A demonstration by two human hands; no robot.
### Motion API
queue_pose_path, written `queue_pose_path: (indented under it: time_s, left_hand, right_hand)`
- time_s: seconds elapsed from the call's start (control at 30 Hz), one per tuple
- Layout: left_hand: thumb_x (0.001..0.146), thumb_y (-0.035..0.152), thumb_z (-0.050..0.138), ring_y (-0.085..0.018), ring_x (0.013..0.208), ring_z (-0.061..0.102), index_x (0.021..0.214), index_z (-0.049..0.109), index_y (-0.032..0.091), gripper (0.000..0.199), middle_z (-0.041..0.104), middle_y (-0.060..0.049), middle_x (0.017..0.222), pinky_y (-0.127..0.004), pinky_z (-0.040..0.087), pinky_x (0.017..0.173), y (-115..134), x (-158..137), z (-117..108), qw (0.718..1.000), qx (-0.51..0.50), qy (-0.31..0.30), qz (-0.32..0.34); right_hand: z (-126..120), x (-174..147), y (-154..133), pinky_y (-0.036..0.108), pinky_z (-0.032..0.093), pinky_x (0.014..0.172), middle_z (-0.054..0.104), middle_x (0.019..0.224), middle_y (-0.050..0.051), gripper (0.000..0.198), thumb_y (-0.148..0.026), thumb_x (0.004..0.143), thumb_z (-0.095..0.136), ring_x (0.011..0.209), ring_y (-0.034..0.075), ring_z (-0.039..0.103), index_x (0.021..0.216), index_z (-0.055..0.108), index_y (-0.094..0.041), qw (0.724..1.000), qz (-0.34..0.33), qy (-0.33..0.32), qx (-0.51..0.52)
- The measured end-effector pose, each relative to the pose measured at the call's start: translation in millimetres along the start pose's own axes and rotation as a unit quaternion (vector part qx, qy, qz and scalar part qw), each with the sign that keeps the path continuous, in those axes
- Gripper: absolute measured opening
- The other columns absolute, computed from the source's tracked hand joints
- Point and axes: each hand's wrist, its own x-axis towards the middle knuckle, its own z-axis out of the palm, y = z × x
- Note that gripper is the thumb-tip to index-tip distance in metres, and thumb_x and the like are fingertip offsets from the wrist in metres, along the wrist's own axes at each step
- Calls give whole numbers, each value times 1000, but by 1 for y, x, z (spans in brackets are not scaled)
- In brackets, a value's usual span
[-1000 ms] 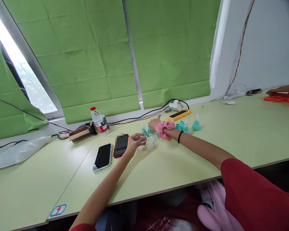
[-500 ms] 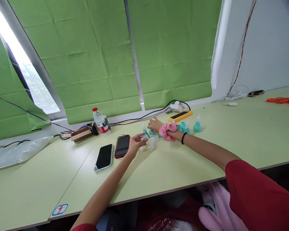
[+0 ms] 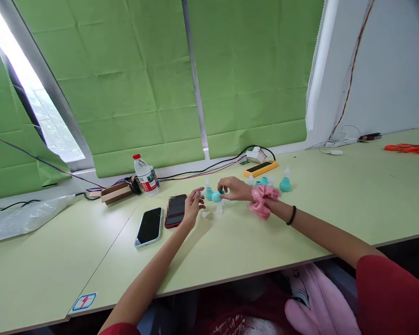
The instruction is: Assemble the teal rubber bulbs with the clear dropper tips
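Note:
My right hand [image 3: 234, 189] pinches a round teal squeeze bulb [image 3: 216, 197] by its neck, its open mouth tilted to the right. Close by on the left, my left hand [image 3: 193, 207] is closed at the fingertips on a small clear nozzle, mostly hidden by the fingers. Between the hands stands a teal bulb with a clear tip [image 3: 209, 192]. Loose clear plastic pieces [image 3: 219, 209] lie on the table just below the held bulb. Behind my right wrist, partly covered, are several teal bulbs [image 3: 264, 180], some tipped. Another tipped bulb [image 3: 285, 183] stands farther right.
Left of my left hand lie a red-cased phone [image 3: 175, 210] and a pale-cased phone [image 3: 149, 227]. A water bottle [image 3: 145, 176], a cardboard box [image 3: 117, 193] and a yellow power strip [image 3: 260, 169] sit along the back with cables. Orange scissors [image 3: 408, 148] lie far right.
My right hand has drawn back toward me and turned, bringing the teal bulb up beside my left hand. My left hand has shifted slightly left, away from the loose clear pieces.

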Motion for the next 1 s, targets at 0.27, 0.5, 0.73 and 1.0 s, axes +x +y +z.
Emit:
queue_pose_path:
  time_s: [0.27, 0.5, 0.73, 1.0]
  left_hand:
    - [80, 42, 36, -13, 73, 48, 95, 55, 16, 36, 54, -5, 81, -22, 39, 64, -10, -11, 15, 978, 169, -55, 109]
    - [82, 40, 33, -14, 71, 47, 91, 56, 15, 35, 56, -4, 81, -24, 38, 65, -12, -16, 18, 977, 168, -28, 130]
    - [80, 39, 39, -12, 67, 48, 91, 55, 13, 32, 55, -3, 75, -21, 38, 61, -6, -20, 23, 983, 103, -108, 103]
    - [78, 48, 33, -13, 61, 51, 82, 60, 9, 47, 57, -5, 65, -23, 40, 58, -5, -13, 18, 991, 120, -1, 65]
  right_hand:
    - [51, -25, -21, 23, 49, 56, 55, 73, 2, 26, -33, 61, 64, 60, 10, 55, 73, 53, -13, 928, 138, 96, 334]
    - [50, -25, -32, 28, 51, 56, 54, 69, 0, 45, -36, 58, 66, 57, 11, 56, 93, 46, -16, 864, 196, 137, 443]
    - [49, -22, -31, 23, 51, 48, 58, 67, 3, 39, -41, 61, 63, 61, 13, 57, 86, 55, -13, 821, 259, 84, 502]
    - [44, -23, -26, 26, 51, 51, 57, 61, 2, 36, -42, 64, 60, 52, 11, 55, 78, 59, -10, 866, 202, 112, 444]
